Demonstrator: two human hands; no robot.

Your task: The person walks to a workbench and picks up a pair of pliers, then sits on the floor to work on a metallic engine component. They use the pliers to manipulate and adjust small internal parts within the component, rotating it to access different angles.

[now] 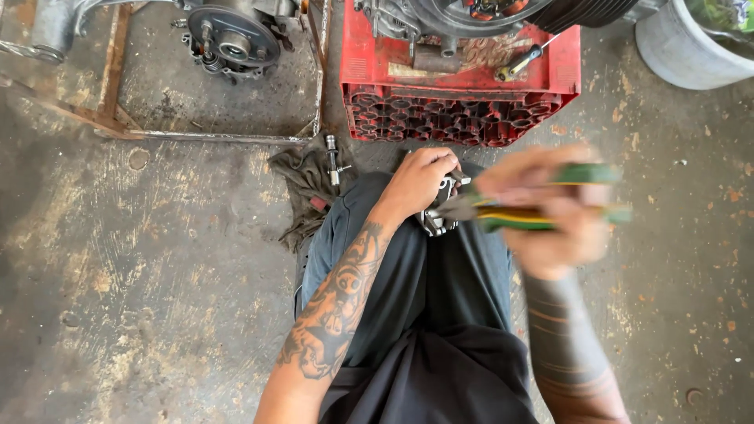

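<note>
A small metal part (437, 210) is pinned on the lap by the closed left hand (420, 179), apparently to steady it. Green-handled pliers (542, 208) are gripped in the blurred right hand (550, 208), nose pointed at the part. A red crate (459, 86) stands ahead.

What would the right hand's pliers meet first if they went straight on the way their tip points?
Probably the small metal part under the left hand; the pliers in the right hand point left at it, though blur hides depth.
</note>
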